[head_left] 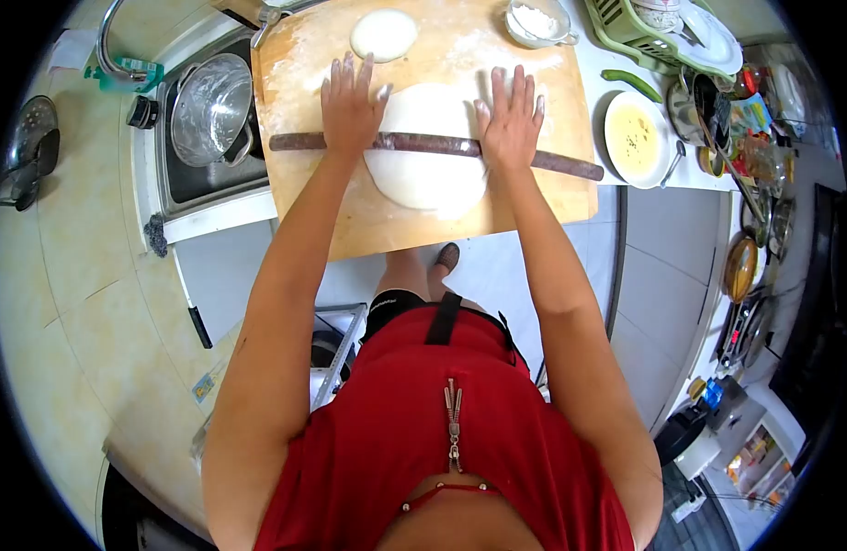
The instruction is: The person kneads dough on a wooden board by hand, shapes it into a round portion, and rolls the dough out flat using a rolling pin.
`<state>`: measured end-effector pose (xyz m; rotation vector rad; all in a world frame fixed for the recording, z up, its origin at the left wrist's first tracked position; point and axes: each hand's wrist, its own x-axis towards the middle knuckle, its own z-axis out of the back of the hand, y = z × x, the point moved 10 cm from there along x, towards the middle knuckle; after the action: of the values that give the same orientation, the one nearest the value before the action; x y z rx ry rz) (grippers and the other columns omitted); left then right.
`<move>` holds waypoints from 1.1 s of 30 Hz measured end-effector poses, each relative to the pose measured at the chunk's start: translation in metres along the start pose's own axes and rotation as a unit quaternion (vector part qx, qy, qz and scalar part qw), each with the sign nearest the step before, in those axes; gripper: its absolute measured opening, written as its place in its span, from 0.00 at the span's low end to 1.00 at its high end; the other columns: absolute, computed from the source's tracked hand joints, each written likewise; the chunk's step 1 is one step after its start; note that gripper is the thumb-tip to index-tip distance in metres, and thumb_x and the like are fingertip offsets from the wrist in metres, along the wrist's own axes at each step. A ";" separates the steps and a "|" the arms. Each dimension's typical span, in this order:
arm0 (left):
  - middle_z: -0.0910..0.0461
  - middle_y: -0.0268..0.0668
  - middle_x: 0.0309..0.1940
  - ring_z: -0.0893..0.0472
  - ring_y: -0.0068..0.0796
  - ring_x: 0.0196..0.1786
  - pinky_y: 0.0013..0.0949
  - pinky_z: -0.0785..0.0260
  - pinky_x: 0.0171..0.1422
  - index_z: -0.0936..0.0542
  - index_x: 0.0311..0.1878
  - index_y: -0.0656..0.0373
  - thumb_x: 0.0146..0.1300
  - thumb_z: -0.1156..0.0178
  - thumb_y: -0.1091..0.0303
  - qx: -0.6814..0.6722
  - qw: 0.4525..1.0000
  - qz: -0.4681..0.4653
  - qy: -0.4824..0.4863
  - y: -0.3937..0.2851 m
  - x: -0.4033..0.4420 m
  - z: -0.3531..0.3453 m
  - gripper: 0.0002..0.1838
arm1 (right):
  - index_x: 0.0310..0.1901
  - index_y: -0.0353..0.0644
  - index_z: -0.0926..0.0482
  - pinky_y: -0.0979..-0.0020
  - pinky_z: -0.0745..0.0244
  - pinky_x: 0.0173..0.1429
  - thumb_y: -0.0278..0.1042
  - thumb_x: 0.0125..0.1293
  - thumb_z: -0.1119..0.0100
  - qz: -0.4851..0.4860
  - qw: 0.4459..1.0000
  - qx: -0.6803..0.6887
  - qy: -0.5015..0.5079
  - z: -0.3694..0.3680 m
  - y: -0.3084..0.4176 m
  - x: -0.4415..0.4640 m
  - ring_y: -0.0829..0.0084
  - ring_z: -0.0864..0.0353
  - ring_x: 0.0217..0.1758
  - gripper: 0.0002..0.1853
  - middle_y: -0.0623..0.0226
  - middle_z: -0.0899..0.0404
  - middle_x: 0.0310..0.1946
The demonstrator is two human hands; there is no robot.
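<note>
A long dark rolling pin [423, 142] lies across a flat round sheet of white dough [423, 188] on a floured wooden board [299, 207]. My left hand [352, 106] presses palm-down on the pin's left half, fingers stretched forward and dusted with flour. On the right half rests my right hand [510, 119], flat as well, with its fingers pointing away from me. Neither hand wraps round the pin. Beyond the sheet sits a smaller disc of dough [384, 35]. At the board's far right corner stands a glass bowl of flour [536, 22].
To the left, a metal pot [212, 108] stands in the sink [189, 197]. Right of the board are a bowl of yellow liquid [633, 138], a green pepper [631, 84], a spoon [673, 163] and a green dish rack [626, 37]. Jars and utensils crowd the far right counter.
</note>
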<state>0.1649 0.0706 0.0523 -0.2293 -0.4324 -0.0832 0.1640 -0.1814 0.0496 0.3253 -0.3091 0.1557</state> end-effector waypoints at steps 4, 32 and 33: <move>0.34 0.52 0.74 0.36 0.57 0.76 0.58 0.43 0.76 0.32 0.76 0.48 0.72 0.42 0.49 0.011 0.999 0.000 -0.046 0.008 0.029 -0.006 0.32 | 0.77 0.51 0.36 0.44 0.57 0.83 0.52 0.75 0.48 0.001 1.000 -0.005 -0.026 -0.007 -0.005 0.036 0.50 0.50 0.83 0.33 0.52 0.47 0.80; 0.38 0.46 0.78 0.41 0.54 0.79 0.63 0.49 0.78 0.32 0.76 0.44 0.72 0.44 0.47 0.049 0.997 0.044 0.042 0.013 -0.051 0.017 0.32 | 0.78 0.56 0.37 0.40 0.60 0.82 0.50 0.73 0.48 0.006 0.998 -0.010 0.059 -0.006 0.018 -0.030 0.51 0.49 0.83 0.33 0.62 0.45 0.81; 0.37 0.46 0.77 0.41 0.53 0.79 0.63 0.49 0.78 0.32 0.76 0.43 0.72 0.44 0.46 0.043 0.998 0.046 0.029 0.018 -0.031 0.015 0.31 | 0.78 0.56 0.38 0.40 0.60 0.83 0.52 0.74 0.50 0.006 0.999 -0.010 0.052 -0.011 0.016 -0.012 0.51 0.50 0.84 0.33 0.61 0.46 0.81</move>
<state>0.1329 0.0924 0.0482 -0.1617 -0.3662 0.0192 0.1527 -0.1641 0.0406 0.2943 -0.2102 0.1801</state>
